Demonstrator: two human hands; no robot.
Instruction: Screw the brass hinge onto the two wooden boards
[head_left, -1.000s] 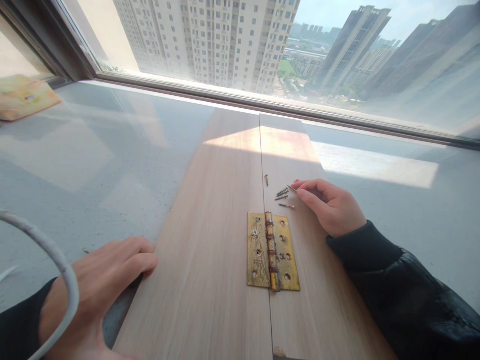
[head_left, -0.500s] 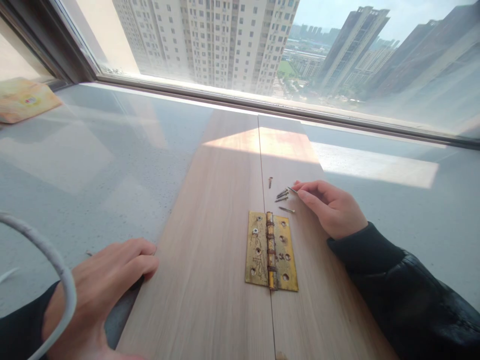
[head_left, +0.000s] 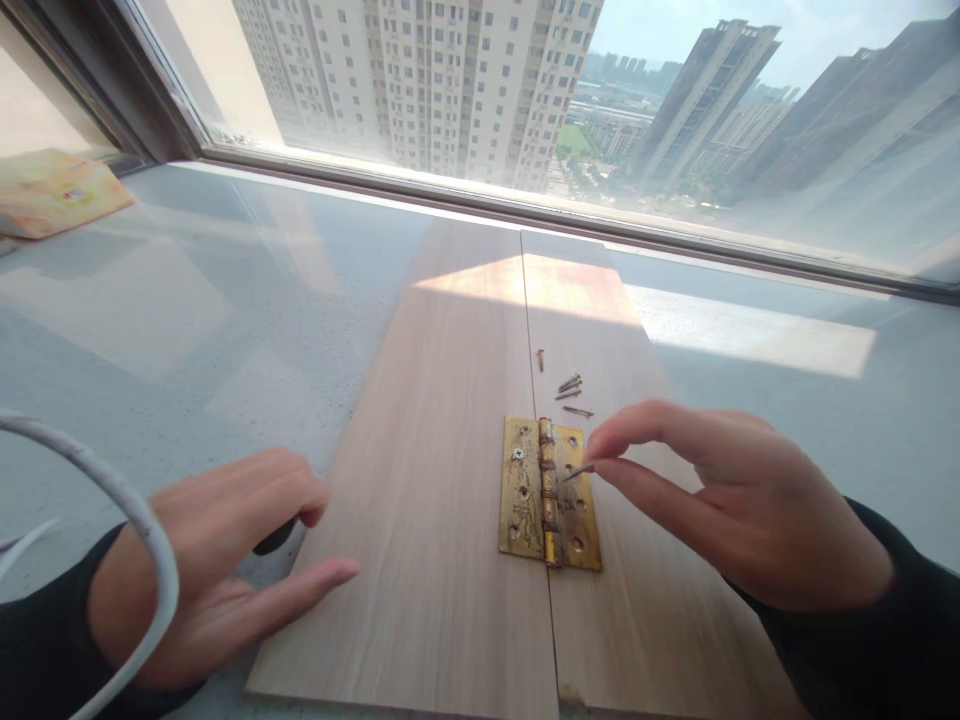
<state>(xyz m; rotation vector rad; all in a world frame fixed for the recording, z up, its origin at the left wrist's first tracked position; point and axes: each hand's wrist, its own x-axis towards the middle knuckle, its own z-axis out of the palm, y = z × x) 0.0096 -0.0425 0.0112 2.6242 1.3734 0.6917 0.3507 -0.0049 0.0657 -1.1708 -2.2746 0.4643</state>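
Note:
Two light wooden boards (head_left: pixel 442 480) lie side by side on a grey sill, joined by a worn brass hinge (head_left: pixel 550 493) over their seam. My right hand (head_left: pixel 742 505) pinches a small screw (head_left: pixel 579 470) between thumb and forefinger, its tip over the hinge's right leaf. Several loose screws (head_left: pixel 570 390) lie on the right board just beyond the hinge, and one more screw (head_left: pixel 540 358) rests near the seam. My left hand (head_left: pixel 217 560) lies at the left board's near left edge, with a dark object partly hidden under its fingers.
A white cable (head_left: pixel 127 520) curves close to the camera at the lower left. A yellowish packet (head_left: pixel 56 195) lies at the far left of the grey sill (head_left: pixel 225 300). A large window (head_left: pixel 525 90) runs along the back, with tall buildings beyond.
My right hand lifted one screw from the loose pile and brought it toward me, over the hinge. My left hand shifted slightly right, one finger now stretched onto the board.

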